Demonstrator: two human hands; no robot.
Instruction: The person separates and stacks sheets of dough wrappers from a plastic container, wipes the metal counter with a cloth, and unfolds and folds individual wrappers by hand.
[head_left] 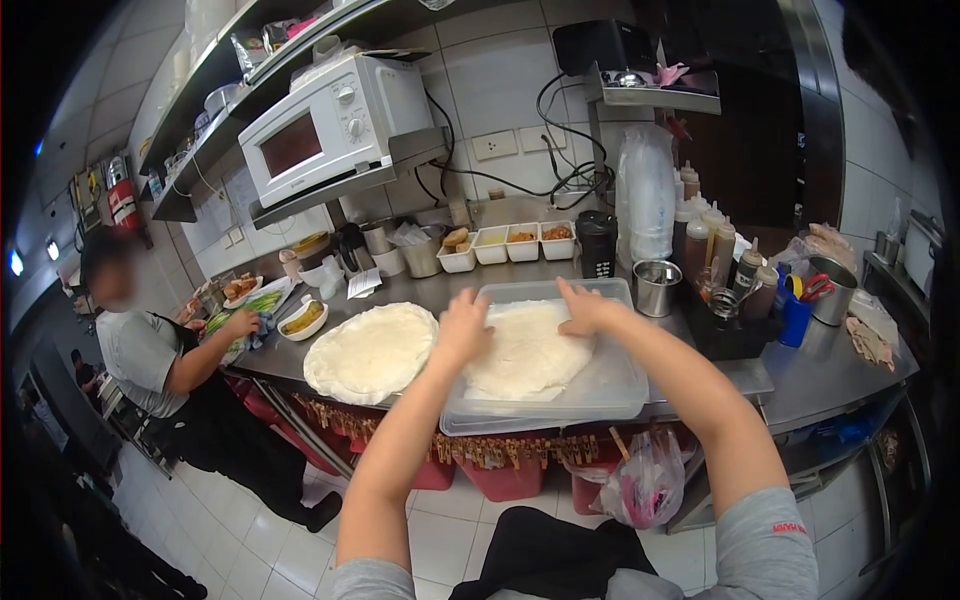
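Observation:
A flat, pale round of dough [528,358] lies in a clear plastic tray [615,385] on the steel counter. On the dough's upper left edge rests my left hand [466,322], its fingers apart. My right hand [587,308] touches the upper right edge of the same dough, fingers spread. Neither hand grips anything. Just left of the tray sits a second, larger dough round [370,352], touched by neither hand.
A co-worker [150,350] stands at the left, a hand near green vegetables. Behind the tray are white containers of food [523,245], a black cup [597,243] and a steel cup [657,290]. Squeeze bottles [715,235] stand to the right; a microwave [330,125] sits above.

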